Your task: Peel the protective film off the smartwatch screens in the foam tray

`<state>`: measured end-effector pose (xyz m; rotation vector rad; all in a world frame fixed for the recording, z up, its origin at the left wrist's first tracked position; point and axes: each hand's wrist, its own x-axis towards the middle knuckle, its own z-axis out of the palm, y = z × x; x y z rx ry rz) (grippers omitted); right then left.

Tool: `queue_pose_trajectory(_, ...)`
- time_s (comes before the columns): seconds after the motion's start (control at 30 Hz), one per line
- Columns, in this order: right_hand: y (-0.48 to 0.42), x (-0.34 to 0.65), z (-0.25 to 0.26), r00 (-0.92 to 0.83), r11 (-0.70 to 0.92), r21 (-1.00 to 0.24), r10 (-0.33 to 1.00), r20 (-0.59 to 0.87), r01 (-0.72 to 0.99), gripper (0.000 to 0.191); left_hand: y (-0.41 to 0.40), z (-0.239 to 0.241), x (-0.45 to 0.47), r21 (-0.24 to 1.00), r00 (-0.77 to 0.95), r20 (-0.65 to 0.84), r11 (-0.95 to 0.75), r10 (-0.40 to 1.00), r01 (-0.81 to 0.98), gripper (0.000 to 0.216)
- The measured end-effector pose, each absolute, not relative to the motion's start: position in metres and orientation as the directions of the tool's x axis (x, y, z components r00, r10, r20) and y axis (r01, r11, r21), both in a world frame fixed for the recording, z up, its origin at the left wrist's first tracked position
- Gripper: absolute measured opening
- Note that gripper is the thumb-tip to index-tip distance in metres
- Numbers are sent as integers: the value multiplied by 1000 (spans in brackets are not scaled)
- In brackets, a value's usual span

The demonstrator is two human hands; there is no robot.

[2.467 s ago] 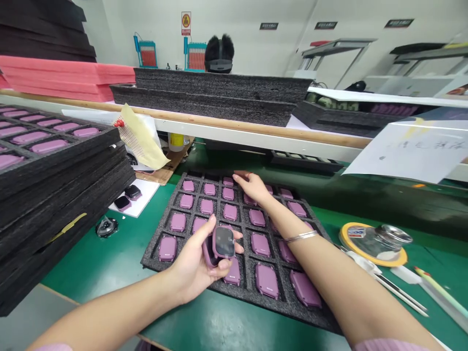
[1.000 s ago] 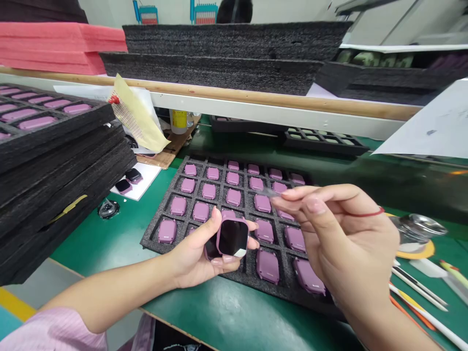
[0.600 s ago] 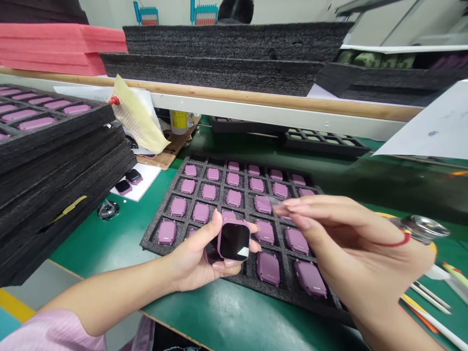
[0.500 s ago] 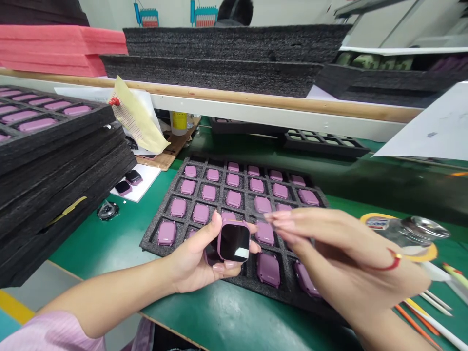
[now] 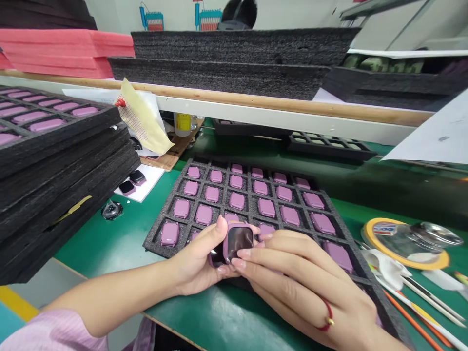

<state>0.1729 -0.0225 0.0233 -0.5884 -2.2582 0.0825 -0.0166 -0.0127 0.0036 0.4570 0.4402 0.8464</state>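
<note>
My left hand (image 5: 199, 253) is closed around two purple smartwatch bodies without straps, one behind the other. The front smartwatch (image 5: 239, 241) faces me with its dark, glossy screen; only the left edge of the rear smartwatch (image 5: 216, 256) shows. My right hand (image 5: 292, 278) has its fingers together at the front smartwatch's right side, with fingertips on the screen and at the edge. Its thumb is hidden. Beneath both hands lies a black foam tray (image 5: 155, 234) with purple watch bodies (image 5: 237, 201) lying back-up in its compartments. My hands cover part of the tray's near side.
Stacked black foam trays (image 5: 69, 165) stand at the left. Two watches (image 5: 137, 177) lie on white paper beside them. A yellow tape roll (image 5: 405, 261) with a metal-topped jar, and several sticks (image 5: 420, 312), lie at the right. A shelf (image 5: 256, 109) crosses behind.
My right hand has come left and down from above the tray onto the front smartwatch, its fingertips now touching the screen. My left hand keeps its hold. The view has shifted slightly.
</note>
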Motion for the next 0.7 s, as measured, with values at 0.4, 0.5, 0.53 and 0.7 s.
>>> queue_pose_trajectory(0.4,-9,159,25,-461,783,-481,621,634,394,51,-14,-1,-15,669,521,-183,494,834,-555,53)
queue_pose_trajectory(0.5,-8,161,26,-462,792,-466,609,644,394,54,-12,4,-16,673,543,-188,510,818,-536,56)
queue_pose_trajectory(0.53,-8,161,26,-465,794,-465,607,644,391,55,-12,5,-16,682,552,-185,511,813,-523,58)
queue_pose_trajectory(0.7,-6,161,24,-480,810,-445,585,653,382,59,-13,6,-15,685,557,-174,506,812,-524,59)
